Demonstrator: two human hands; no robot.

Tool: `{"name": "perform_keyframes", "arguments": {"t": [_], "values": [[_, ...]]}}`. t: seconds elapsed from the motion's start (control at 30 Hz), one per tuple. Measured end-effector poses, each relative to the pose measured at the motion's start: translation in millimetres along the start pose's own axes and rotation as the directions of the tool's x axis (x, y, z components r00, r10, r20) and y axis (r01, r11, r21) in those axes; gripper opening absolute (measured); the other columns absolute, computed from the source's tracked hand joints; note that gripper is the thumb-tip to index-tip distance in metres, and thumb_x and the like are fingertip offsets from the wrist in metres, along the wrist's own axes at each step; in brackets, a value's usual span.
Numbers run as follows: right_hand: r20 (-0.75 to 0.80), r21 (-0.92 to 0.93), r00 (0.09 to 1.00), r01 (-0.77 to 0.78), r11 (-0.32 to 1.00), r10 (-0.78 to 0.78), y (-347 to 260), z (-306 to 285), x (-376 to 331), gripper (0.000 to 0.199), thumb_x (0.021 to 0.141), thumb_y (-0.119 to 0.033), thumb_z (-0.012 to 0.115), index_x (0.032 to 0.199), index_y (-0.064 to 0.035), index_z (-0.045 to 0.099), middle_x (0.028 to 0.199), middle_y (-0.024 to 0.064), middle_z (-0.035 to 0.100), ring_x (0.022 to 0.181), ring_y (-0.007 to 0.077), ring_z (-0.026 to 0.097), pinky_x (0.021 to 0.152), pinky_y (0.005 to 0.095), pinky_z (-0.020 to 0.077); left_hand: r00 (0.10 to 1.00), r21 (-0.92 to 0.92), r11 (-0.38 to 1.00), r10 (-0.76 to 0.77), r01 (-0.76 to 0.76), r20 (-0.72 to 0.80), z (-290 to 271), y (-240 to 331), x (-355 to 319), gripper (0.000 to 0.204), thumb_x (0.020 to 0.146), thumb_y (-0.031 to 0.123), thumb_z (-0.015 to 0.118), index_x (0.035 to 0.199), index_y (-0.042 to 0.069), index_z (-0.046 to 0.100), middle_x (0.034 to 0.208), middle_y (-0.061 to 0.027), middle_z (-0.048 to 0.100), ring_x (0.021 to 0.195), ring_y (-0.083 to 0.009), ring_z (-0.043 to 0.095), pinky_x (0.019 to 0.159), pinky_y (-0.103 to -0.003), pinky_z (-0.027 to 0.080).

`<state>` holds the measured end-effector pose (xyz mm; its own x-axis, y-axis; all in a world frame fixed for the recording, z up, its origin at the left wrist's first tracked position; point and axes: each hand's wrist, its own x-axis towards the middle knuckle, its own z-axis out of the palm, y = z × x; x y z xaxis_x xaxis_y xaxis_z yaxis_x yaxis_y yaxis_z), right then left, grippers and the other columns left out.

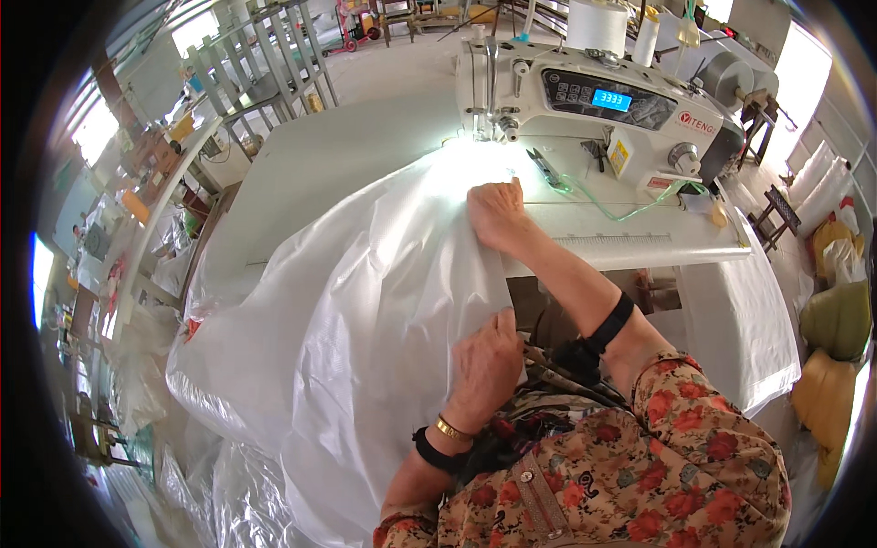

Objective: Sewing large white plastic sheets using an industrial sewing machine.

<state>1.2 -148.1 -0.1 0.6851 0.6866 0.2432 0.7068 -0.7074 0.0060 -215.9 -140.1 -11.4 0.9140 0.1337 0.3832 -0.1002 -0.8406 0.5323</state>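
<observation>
A large white plastic sheet (356,301) spreads over the sewing table and hangs down in folds toward me. Its far edge runs up to the needle area of a white sewing machine (594,100), where a bright lamp washes out detail. My right hand (496,215) is closed on the sheet's right edge, just in front of the machine head. Closer to my body, my left hand (486,361) pinches the same edge; part of its fingers is hidden. Thread snips (545,170) lie on the table right of the needle, with green thread (621,217) trailing beside them.
A large white thread cone (596,26) stands behind the machine. The table's front edge (639,256) carries a ruler scale. A wooden rack (265,68) is at the far left, and filled sacks (836,320) line the right. More clear plastic (247,493) lies below left.
</observation>
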Motion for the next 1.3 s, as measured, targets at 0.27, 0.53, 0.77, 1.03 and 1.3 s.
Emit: {"name": "perform_keyframes", "arguments": {"t": [0.27,0.53,0.77,1.03,1.3], "values": [[-0.054,-0.004,0.996,-0.073,0.997,0.072,8,4,33,0.016,0.085,-0.008,0.05,0.086,-0.0061,0.066,0.083,0.012,0.069,0.083,0.0285,0.067,0.083,0.0468,0.0393,0.999,0.105,0.994,0.032,-0.032,-0.001,4,-13,43,0.017,0.082,0.007,0.055,0.097,-0.001,0.058,0.078,-0.0188,0.063,0.069,-0.0377,0.061,0.06,-0.046,0.047],[-0.079,0.157,0.975,-0.194,0.968,0.208,17,6,13,0.015,0.082,-0.012,0.055,0.09,-0.0021,0.062,0.079,0.0147,0.067,0.078,0.033,0.066,0.079,0.0487,0.0411,0.998,0.057,0.998,-0.036,0.039,-0.056,21,-4,50,0.009,0.083,0.008,0.053,0.086,-0.001,0.054,0.075,-0.0212,0.062,0.069,-0.0413,0.06,0.062,-0.05,0.045],[-0.105,0.241,0.979,-0.145,0.96,0.174,10,-2,-28,0.011,0.083,-0.014,0.056,0.082,-0.0033,0.059,0.072,0.0183,0.064,0.072,0.0359,0.063,0.08,0.0488,0.039,0.996,0.011,0.998,-0.065,0.065,-0.054,26,-4,50,0.024,0.081,0.006,0.055,0.104,-0.002,0.057,0.083,-0.0209,0.062,0.079,-0.0408,0.061,0.068,-0.05,0.044],[-0.112,0.113,0.993,0.043,0.993,-0.03,11,-1,-13,0.014,0.079,-0.009,0.053,0.077,-0.0069,0.067,0.076,0.0151,0.067,0.078,0.032,0.066,0.086,0.0497,0.0356,0.999,0.078,0.996,-0.044,0.046,-0.025,22,-12,68,0.021,0.079,0.002,0.058,0.099,-0.003,0.057,0.085,-0.0206,0.063,0.08,-0.0406,0.061,0.067,-0.049,0.045],[-0.049,0.118,0.999,0.008,0.993,-0.002,26,3,20,0.017,0.081,-0.011,0.052,0.079,-0.0078,0.069,0.08,0.0143,0.069,0.079,0.0304,0.067,0.086,0.0509,0.0401,0.998,0.146,0.989,-0.023,0.032,-0.058,28,-24,105,0.012,0.079,0.001,0.054,0.089,-0.003,0.059,0.085,-0.0218,0.064,0.08,-0.0421,0.061,0.068,-0.049,0.046]]}}
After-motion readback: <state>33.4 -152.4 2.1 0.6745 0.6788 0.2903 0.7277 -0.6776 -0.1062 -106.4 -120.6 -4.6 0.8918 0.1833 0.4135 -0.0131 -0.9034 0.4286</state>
